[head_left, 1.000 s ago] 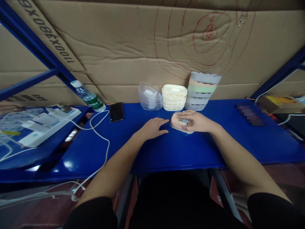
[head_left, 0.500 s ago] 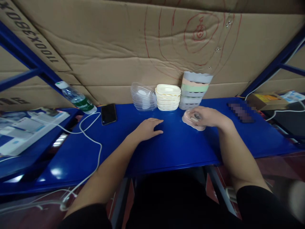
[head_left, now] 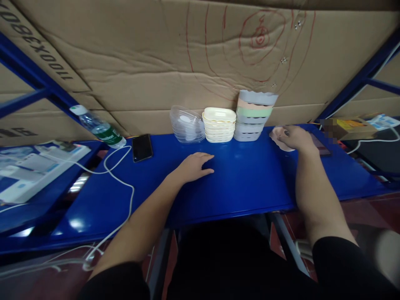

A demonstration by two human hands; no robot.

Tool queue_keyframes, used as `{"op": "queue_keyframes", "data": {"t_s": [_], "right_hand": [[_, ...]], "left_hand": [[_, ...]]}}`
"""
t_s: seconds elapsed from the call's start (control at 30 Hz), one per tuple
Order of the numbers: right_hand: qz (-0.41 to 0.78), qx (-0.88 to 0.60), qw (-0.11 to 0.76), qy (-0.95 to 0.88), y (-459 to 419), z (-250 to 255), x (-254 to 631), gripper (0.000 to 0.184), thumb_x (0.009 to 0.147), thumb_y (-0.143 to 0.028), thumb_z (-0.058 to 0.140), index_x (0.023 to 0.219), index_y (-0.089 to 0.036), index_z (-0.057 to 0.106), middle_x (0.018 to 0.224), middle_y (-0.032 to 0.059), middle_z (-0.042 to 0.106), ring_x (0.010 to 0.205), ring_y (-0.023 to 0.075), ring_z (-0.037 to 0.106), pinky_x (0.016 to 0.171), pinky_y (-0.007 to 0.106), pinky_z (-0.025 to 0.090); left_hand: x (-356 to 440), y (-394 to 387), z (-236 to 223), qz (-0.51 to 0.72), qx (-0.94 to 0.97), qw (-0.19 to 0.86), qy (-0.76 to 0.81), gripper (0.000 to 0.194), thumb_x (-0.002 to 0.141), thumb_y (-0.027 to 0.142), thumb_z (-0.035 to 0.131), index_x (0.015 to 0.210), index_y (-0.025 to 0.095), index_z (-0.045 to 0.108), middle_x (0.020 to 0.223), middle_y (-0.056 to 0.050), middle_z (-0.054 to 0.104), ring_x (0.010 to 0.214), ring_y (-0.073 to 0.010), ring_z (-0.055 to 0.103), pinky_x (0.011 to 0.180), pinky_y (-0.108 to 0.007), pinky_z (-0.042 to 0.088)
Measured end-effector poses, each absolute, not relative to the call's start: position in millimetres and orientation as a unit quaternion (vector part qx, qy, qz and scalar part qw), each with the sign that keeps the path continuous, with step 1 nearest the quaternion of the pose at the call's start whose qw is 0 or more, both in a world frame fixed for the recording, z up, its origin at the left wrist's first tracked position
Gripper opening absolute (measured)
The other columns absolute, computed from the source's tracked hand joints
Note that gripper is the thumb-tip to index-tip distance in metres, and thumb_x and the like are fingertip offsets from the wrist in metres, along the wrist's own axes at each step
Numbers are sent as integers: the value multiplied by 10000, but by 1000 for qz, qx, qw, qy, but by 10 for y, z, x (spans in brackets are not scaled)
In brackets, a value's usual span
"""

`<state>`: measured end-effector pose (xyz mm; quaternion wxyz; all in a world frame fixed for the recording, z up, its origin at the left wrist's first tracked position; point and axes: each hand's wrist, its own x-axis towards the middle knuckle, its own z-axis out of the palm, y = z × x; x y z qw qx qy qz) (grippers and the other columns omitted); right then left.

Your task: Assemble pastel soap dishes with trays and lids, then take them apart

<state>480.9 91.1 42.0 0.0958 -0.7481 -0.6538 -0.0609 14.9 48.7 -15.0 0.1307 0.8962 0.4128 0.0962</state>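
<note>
My right hand (head_left: 295,137) is closed on a pale pink dish (head_left: 277,137) at the back right of the blue table (head_left: 243,183), just right of the stacks. Its fingers cover most of the dish. My left hand (head_left: 193,166) lies flat on the table's middle, fingers stretched out, holding nothing. Behind it stand three stacks: clear dishes (head_left: 184,124), cream dishes (head_left: 219,125) and a taller pastel stack (head_left: 254,114).
A black phone (head_left: 142,147) and a tilted water bottle (head_left: 98,127) lie at the back left, with a white cable (head_left: 125,183) looping over the table. Cardboard (head_left: 156,62) walls the back. A yellow box (head_left: 353,125) sits at far right.
My right hand has carried the pink dish from the table's middle, in front of the stacks, rightward and back to beside the pastel stack. My left hand has stayed put.
</note>
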Motion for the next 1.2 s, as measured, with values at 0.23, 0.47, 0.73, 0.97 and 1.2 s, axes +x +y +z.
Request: {"op": "queue_keyframes", "data": {"t_s": [0.23, 0.47, 0.73, 0.97, 1.2], "right_hand": [[-158, -678, 380, -609, 858, 503, 4383, 433, 992, -382, 584, 1341, -162, 714, 1425, 206, 737, 1370, 324, 655, 1200, 487, 469], [-182, -588, 425, -664, 854, 815, 3937, 433, 1049, -413, 504, 1380, -189, 671, 1490, 222, 637, 1458, 396, 539, 1217, 621, 414], [-71, -480, 271, -832, 1013, 910, 2938, 442, 1083, -363, 481, 1421, -195, 712, 1481, 172, 686, 1338, 384, 646, 1075, 513, 560], [-66, -555, 190, -807, 1215, 718, 2606, 429, 1076, -260, 449, 1373, -174, 746, 1498, 184, 690, 1225, 376, 718, 936, 484, 605], [-21, -531, 247, -810, 1336, 696, 2612, 404, 1030, -232, 531, 1342, -181, 781, 1391, 163, 734, 1238, 370, 704, 1052, 504, 572]], "left_hand": [[149, 515, -66, 157, 884, 111, 426, 566, 1034, 452, 710, 1543, 217, 637, 1587, -124, 678, 1467, -301, 632, 1276, -476, 464], [136, 532, -99, 160, 884, 118, 423, 562, 1023, 469, 717, 1521, 213, 661, 1555, -124, 700, 1427, -308, 659, 1255, -493, 495], [180, 505, -146, 132, 891, 124, 415, 571, 1029, 458, 717, 1533, 196, 659, 1528, -148, 716, 1442, -331, 649, 1253, -504, 493], [191, 468, -82, 106, 893, 120, 421, 588, 1038, 471, 705, 1552, 190, 647, 1537, -153, 708, 1437, -334, 653, 1239, -480, 493], [209, 463, -77, 98, 898, 119, 413, 610, 1046, 493, 684, 1567, 181, 632, 1546, -163, 699, 1443, -349, 647, 1238, -498, 482]]}}
